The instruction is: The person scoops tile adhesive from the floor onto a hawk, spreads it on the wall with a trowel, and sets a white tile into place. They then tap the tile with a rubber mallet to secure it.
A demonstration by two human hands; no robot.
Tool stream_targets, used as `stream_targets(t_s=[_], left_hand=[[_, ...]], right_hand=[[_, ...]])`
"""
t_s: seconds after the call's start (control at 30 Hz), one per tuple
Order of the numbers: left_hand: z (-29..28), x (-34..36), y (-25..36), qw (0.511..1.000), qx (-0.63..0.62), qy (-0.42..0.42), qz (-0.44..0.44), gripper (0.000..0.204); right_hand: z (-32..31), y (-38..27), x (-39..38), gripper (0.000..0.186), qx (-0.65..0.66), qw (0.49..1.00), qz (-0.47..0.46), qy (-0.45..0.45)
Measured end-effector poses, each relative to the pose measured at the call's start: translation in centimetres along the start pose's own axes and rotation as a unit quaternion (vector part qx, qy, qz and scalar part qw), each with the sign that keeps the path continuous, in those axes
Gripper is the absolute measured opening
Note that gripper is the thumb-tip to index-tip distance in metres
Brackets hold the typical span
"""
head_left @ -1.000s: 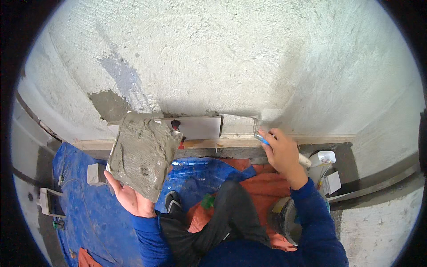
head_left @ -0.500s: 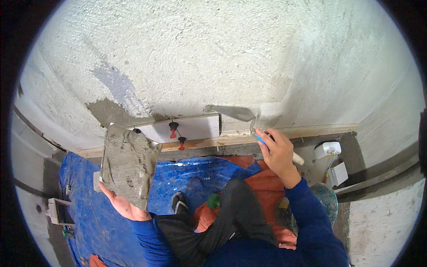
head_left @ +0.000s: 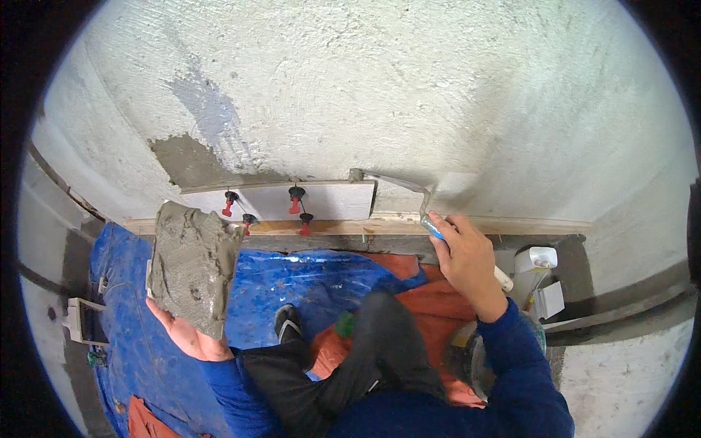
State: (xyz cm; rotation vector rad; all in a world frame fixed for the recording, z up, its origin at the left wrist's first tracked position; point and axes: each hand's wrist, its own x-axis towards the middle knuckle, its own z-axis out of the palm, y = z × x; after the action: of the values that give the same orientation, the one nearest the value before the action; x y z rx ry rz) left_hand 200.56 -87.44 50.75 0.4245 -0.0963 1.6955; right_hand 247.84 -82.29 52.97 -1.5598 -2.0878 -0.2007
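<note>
My left hand (head_left: 191,337) supports a white-edged tile from below and along its near edge. Thick, wet grey mortar (head_left: 196,263) covers the tile's upturned face. In my right hand (head_left: 466,261) is a trowel (head_left: 398,180), its handle blue at the neck and pale at the end. The blade points left along the wall, with a small lump of mortar (head_left: 355,175) at its tip, by the top right corner of the white wall tiles (head_left: 328,201). Red and black levelling clips (head_left: 296,198) stick out from those tiles.
A rough whitish wall (head_left: 328,95) rises ahead, with a damp grey mortar patch (head_left: 193,164) above the tiles. A wooden batten (head_left: 467,221) runs beneath them. Blue tarp (head_left: 292,266) and orange sheeting (head_left: 431,296) cover the floor. A white container (head_left: 535,259) and a bucket (head_left: 478,365) stand right.
My left hand and the coated tile have shifted left and slightly down, uncovering more clips. The trowel has turned its blade edge-on, and the mortar lump at its tip now shows plainly.
</note>
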Motion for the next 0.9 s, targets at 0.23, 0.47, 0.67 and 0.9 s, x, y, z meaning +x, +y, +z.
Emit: stream_targets(t_s=[0.23,0.47,0.67,0.9], left_hand=[[0.6,-1.8,-0.4,0.999,0.022,0.039,0.016,0.066],[1.9,-1.3,-3.1,0.999,0.037,0.032,-0.003,0.068],[2.2,-1.1,-5.1,0.989,-0.030,0.140,-0.027,0.069],[1.6,0.1,-6.2,0.987,-0.107,0.103,-0.063,0.069]], right_hand=[[-0.8,0.0,0.6,0.042,-0.022,1.000,-0.002,-0.011],[-0.7,1.0,1.0,0.042,-0.002,0.999,0.000,0.033],[-1.2,-2.9,-0.3,0.040,0.106,0.989,0.034,0.100],[-3.1,-7.0,-2.9,0.039,0.220,0.974,-0.060,0.002]])
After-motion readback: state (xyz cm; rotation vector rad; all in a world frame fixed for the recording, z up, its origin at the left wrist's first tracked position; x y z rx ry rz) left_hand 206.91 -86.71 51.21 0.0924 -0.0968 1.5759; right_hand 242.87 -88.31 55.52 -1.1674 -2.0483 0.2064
